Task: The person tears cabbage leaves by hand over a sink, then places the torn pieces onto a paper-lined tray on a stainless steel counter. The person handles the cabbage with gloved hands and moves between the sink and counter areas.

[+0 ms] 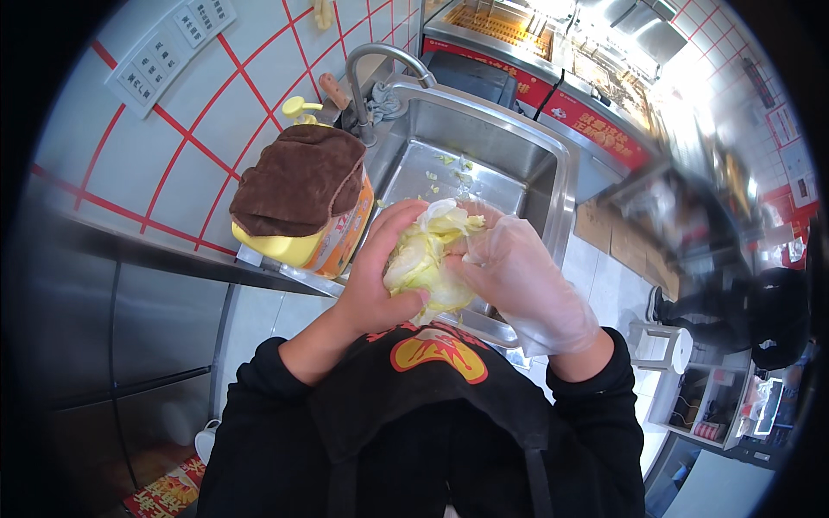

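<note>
Between my two hands, over the near side of a stainless steel sink (pixel 550 175), is a pale green head of lettuce (pixel 421 269) with ruffled leaves. My bare left hand (pixel 382 272) cups it from the left, thumb across the near side. On the right, my right hand (pixel 518 272) wears a clear plastic glove, and its fingers press into the leaves; the fingertips are partly hidden there. Small lettuce scraps (pixel 463 176) lie wet on the sink's floor beyond the head.
Left of the sink stands a yellow-and-orange jug (pixel 346 236) with a pump, draped with a brown cloth (pixel 301 178). A curved faucet (pixel 382 48) rises at the back-left corner, beside a grey rag (pixel 386 100). A white stool (pixel 673 349) and a person in dark clothes (pixel 777 311) are at right.
</note>
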{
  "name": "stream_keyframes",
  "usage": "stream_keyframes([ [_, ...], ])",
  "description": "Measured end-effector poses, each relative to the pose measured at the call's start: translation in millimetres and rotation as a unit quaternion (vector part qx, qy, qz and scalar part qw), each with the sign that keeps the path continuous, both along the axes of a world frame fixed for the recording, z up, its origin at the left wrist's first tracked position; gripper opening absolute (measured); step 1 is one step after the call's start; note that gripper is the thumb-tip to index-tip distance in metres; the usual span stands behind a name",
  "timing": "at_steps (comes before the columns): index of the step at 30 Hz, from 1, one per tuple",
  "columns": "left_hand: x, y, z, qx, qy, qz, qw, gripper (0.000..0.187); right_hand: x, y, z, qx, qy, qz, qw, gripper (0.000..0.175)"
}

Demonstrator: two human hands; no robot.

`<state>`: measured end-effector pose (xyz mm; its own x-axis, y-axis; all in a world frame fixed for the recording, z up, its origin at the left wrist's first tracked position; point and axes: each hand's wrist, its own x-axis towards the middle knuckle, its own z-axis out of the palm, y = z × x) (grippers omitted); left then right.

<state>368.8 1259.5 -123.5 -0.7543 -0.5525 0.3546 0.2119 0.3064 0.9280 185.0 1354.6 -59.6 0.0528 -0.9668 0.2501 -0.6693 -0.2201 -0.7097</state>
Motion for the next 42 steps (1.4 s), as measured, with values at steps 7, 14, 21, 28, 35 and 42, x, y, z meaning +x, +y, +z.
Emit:
stream_keyframes([
  [7, -5, 1, -8, 0.159, 0.057, 0.028, 0.985, 0.079, 4, -5, -19, 0.005, -0.164, -0.028, 0.986, 0.017],
  [14, -10, -2, -7, 0.381, 0.202, -0.060, 0.900, 0.082, -15, 10, -9, 0.001, -0.708, 0.008, 0.706, 0.020],
  [21, -9, 0, -1, 0.388, 0.199, -0.012, 0.900, 0.079, -74, 0, -43, -0.117, 0.000, -0.245, 0.962, 0.024],
  [28, -16, -2, -7, 0.310, 0.140, 0.022, 0.940, 0.079, -35, 8, -9, 0.061, -0.292, -0.111, 0.948, 0.054],
  [35, -13, 3, -13, 0.186, 0.116, 0.083, 0.972, 0.082, 9, -7, -11, 0.060, -0.122, -0.168, 0.976, 0.045],
  [42, -7, 2, -13, -0.118, 0.064, 0.188, 0.973, 0.081, 9, -22, -29, -0.102, -0.015, -0.183, 0.978, 0.012],
])
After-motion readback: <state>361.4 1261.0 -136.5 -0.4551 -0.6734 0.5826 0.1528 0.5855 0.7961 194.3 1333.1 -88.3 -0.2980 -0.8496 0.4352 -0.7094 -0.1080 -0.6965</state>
